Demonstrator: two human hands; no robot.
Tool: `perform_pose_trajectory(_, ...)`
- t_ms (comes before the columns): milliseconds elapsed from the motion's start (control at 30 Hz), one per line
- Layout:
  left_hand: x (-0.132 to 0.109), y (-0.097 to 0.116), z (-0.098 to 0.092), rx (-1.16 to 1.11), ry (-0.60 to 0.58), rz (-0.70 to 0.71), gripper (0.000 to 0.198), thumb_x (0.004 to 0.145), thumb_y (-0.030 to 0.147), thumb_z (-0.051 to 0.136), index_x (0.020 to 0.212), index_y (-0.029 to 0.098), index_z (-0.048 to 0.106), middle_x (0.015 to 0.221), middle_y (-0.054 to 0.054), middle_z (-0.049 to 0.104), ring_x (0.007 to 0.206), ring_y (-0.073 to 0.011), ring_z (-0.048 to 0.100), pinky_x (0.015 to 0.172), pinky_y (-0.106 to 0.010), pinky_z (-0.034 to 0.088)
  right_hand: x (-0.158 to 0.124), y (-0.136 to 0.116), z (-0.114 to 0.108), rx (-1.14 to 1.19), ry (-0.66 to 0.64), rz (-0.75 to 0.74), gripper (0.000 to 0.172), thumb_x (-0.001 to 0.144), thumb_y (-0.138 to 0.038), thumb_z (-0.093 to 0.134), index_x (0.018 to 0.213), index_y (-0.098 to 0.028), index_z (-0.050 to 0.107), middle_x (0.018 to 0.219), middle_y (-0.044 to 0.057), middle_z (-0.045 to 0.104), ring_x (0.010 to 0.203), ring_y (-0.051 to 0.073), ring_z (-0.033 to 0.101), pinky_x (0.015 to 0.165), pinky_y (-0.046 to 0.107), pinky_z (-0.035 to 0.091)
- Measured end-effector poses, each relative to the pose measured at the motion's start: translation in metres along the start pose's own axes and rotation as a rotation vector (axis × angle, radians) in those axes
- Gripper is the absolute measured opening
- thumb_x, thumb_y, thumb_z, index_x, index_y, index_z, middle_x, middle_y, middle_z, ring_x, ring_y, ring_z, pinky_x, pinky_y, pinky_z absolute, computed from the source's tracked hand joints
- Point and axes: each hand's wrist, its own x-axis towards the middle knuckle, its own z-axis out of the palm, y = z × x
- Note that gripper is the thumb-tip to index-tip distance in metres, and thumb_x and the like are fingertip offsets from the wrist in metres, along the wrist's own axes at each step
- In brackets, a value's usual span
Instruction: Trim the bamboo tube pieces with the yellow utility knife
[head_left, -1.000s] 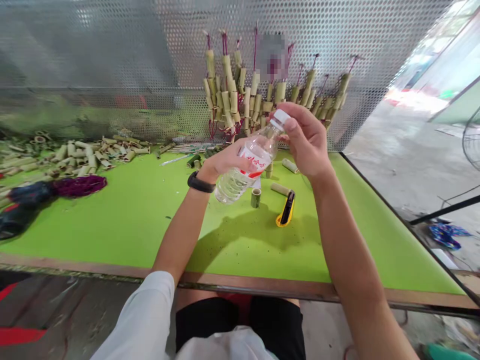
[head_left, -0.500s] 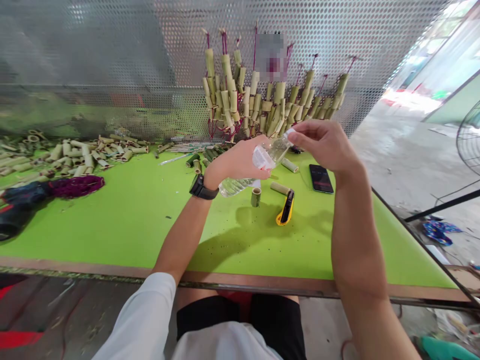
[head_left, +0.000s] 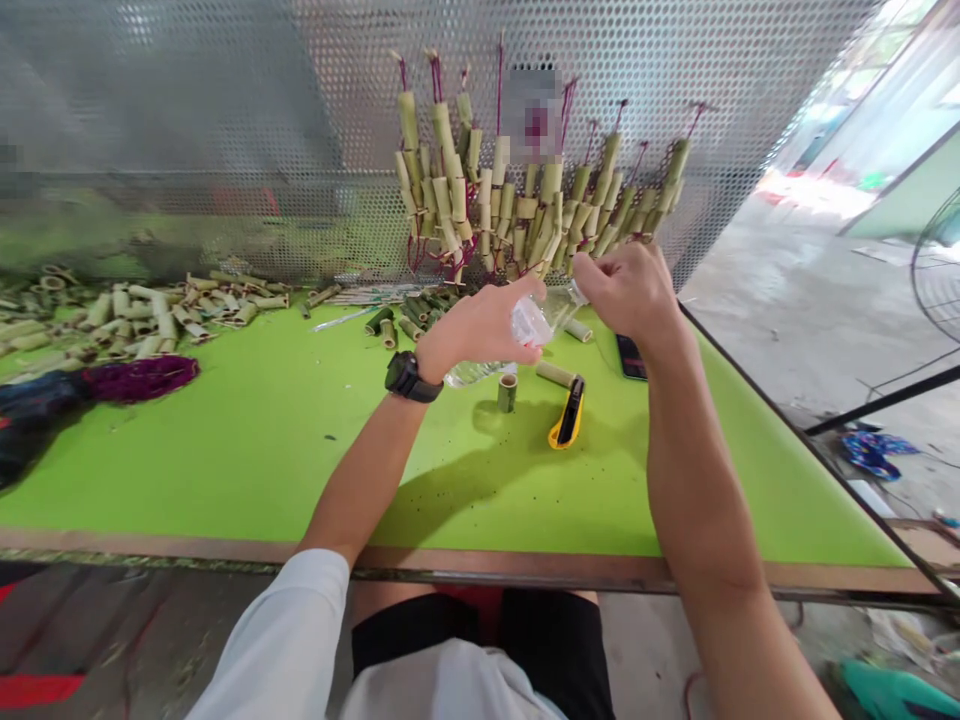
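A clear plastic water bottle [head_left: 531, 322] is tilted above the green table, its neck pointing up to the right. My left hand [head_left: 480, 325], with a black watch at the wrist, is wrapped round its body. At the bottle's mouth, my right hand [head_left: 626, 285] has its fingers closed over the cap, which they mostly hide. Below the bottle stands a short bamboo tube [head_left: 507, 393]. Beside it, a yellow box cutter [head_left: 568, 415] lies against another bamboo piece [head_left: 556, 374].
Bamboo pieces [head_left: 161, 312] are heaped at the left behind purple string [head_left: 142, 379]. Strung bamboo bundles [head_left: 525, 205] lean on the perforated metal panel [head_left: 337, 130]. A phone [head_left: 631, 358] lies partly hidden by my right forearm. A fan [head_left: 937, 270] stands at the right.
My right hand has turned at the bottle's mouth, its fingers curling more tightly over the cap. My left hand still grips the bottle. The view has shifted slightly.
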Motion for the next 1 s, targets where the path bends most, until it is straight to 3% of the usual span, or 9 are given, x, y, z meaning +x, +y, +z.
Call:
perform_pose_trajectory(100,0.001,0.006,0.006,0.101,0.047,-0.058,0.071,0.081,0.034,0.083,0.148,0.028,0.059,0.1,-0.005,0.079,0.106,-0.0327,0.077,0.093,-0.042,0.059,0.003,0.004,0.002,0.002,0.008,0.033,0.061,0.116,-0.065,0.042,0.103,-0.021,0.081,0.064,0.003,0.057,0.069,0.018,0.055,0.066,0.035,0.044)
perform_pose_trajectory(200,0.005,-0.003,0.01,0.074,0.234,-0.078,0.071,0.082,0.041,0.088,0.145,0.029,0.058,0.113,-0.007,0.079,0.112,-0.0335,0.076,0.095,-0.044,0.06,0.002,0.002,0.0,0.085,-0.094,0.019,0.072,0.113,-0.079,0.035,0.108,-0.022,0.078,0.078,0.005,0.067,0.078,0.021,0.065,0.073,0.036,0.05)
perform_pose_trajectory(300,0.015,-0.021,0.02,-0.102,0.464,-0.057,0.071,0.084,0.053,0.09,0.141,0.03,0.053,0.116,-0.006,0.077,0.099,-0.0287,0.077,0.087,-0.043,0.062,-0.001,-0.005,0.004,0.228,-0.355,-0.051,0.066,0.102,-0.085,0.058,0.126,-0.026,0.074,0.104,0.008,0.078,0.093,0.026,0.072,0.084,0.04,0.058)
perform_pose_trajectory(367,0.025,-0.031,0.03,-0.235,0.664,-0.024,0.071,0.088,0.053,0.088,0.142,0.031,0.047,0.135,-0.009,0.072,0.11,-0.026,0.076,0.094,-0.043,0.063,-0.003,-0.011,0.014,0.283,-0.478,-0.112,0.071,0.09,-0.078,0.08,0.141,-0.029,0.069,0.125,0.008,0.079,0.107,0.03,0.074,0.096,0.044,0.061)
perform_pose_trajectory(400,0.029,-0.034,0.035,-0.259,0.688,-0.039,0.07,0.093,0.053,0.084,0.147,0.033,0.043,0.142,-0.011,0.068,0.119,-0.0253,0.074,0.099,-0.042,0.063,-0.003,-0.014,0.021,0.287,-0.483,-0.134,0.077,0.086,-0.072,0.087,0.146,-0.03,0.067,0.134,0.008,0.078,0.115,0.033,0.073,0.102,0.046,0.06)
perform_pose_trajectory(533,0.034,-0.027,0.043,-0.337,0.622,-0.093,0.089,0.096,0.055,0.082,0.163,0.038,0.027,0.16,-0.014,0.056,0.143,-0.029,0.063,0.116,-0.045,0.056,-0.001,-0.018,0.048,0.212,-0.364,-0.068,0.069,0.08,-0.054,0.093,0.141,-0.029,0.073,0.136,0.008,0.079,0.125,0.039,0.072,0.111,0.054,0.058)
perform_pose_trajectory(667,0.021,-0.018,0.031,-0.31,0.343,-0.095,0.115,0.091,0.062,0.085,0.173,0.045,0.007,0.174,-0.014,0.044,0.163,-0.0368,0.042,0.127,-0.059,0.044,0.003,0.004,0.063,0.154,-0.236,0.154,0.05,0.082,-0.051,0.087,0.124,-0.026,0.08,0.121,0.009,0.084,0.119,0.039,0.076,0.107,0.052,0.06)
perform_pose_trajectory(867,0.016,-0.031,0.013,-0.364,0.255,-0.123,0.096,0.1,0.052,0.073,0.172,0.042,0.01,0.18,-0.02,0.036,0.168,-0.0377,0.038,0.129,-0.063,0.041,-0.002,0.064,0.087,0.113,0.17,0.713,0.058,0.09,-0.052,0.077,0.141,-0.025,0.072,0.137,0.013,0.08,0.132,0.037,0.071,0.115,0.047,0.055)
perform_pose_trajectory(1000,0.014,-0.033,0.004,-0.374,0.183,-0.126,0.08,0.102,0.052,0.068,0.167,0.036,0.026,0.179,-0.019,0.037,0.167,-0.0392,0.039,0.129,-0.062,0.042,-0.012,0.093,0.102,0.064,0.065,0.892,0.061,0.09,-0.054,0.078,0.143,-0.023,0.069,0.139,0.017,0.078,0.131,0.037,0.071,0.113,0.045,0.055)
